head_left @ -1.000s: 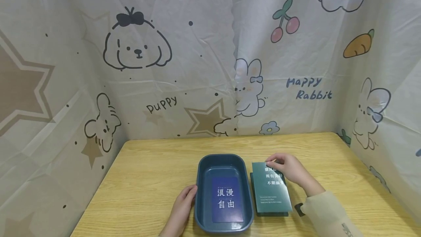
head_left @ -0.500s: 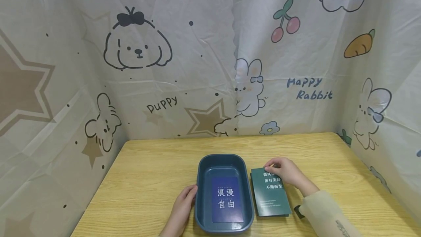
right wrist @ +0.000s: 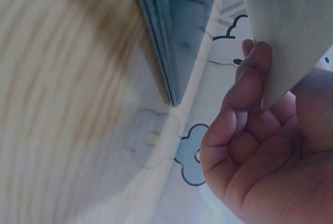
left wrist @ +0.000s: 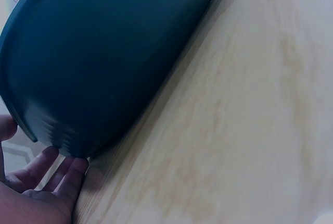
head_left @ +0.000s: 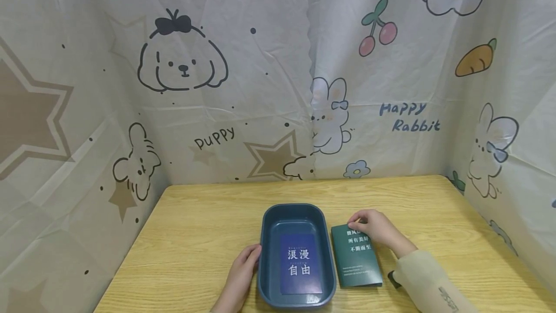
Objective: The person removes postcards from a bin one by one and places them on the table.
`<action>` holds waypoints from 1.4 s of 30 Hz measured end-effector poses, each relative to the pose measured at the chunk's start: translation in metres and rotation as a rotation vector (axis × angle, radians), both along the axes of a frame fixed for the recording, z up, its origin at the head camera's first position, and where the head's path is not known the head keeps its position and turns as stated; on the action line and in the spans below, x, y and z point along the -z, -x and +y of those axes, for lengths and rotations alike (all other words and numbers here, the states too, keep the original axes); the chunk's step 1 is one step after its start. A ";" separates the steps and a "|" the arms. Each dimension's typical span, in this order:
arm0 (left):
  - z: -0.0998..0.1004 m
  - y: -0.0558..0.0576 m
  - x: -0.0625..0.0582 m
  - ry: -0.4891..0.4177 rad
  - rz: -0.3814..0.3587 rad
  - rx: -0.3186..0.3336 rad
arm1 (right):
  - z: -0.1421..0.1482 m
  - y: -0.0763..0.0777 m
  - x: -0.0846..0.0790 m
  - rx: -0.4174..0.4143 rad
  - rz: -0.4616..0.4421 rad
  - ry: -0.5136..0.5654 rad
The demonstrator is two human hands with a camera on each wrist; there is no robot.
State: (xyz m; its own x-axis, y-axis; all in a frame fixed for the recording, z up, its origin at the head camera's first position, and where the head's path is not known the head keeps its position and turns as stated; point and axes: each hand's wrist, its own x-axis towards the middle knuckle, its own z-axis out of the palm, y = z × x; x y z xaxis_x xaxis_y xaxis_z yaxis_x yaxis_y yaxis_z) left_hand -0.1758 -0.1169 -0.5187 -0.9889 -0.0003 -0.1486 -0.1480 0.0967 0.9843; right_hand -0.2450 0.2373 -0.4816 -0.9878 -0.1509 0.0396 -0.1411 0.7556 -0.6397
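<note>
My left hand (head_left: 240, 274) holds the left side of a dark blue rectangular tray (head_left: 269, 216). In the left wrist view, the thumb is at the rim and the fingertips touch the outer wall lower down. A blue card (head_left: 299, 279) with white characters lies inside the tray. To the tray's right, my right hand (head_left: 377, 228) pinches the top edge of a green card (head_left: 357, 267) with white writing. Under it lies a stack of cards (right wrist: 166, 52), seen edge-on in the right wrist view; the held card (right wrist: 291, 31) is tilted up from it there.
A yellow wood-grain table (head_left: 200, 226) bears everything. Cartoon-printed cloth (head_left: 260, 62) hangs behind and on both sides of it. A dark band or object (head_left: 394, 279) shows beside the right sleeve (head_left: 427, 274).
The right hand has moved a little down and towards me with the green card, which now covers nearly all of the stack. The left hand and tray stay put.
</note>
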 end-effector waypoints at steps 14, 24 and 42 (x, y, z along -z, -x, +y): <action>0.000 -0.002 -0.001 0.002 0.014 -0.002 | -0.004 0.001 0.001 -0.013 0.048 -0.072; 0.001 -0.001 -0.001 0.000 0.016 -0.002 | -0.004 0.003 0.007 -0.004 0.106 -0.156; -0.001 0.001 0.001 0.000 0.000 0.014 | -0.009 0.003 0.008 -0.004 0.157 -0.300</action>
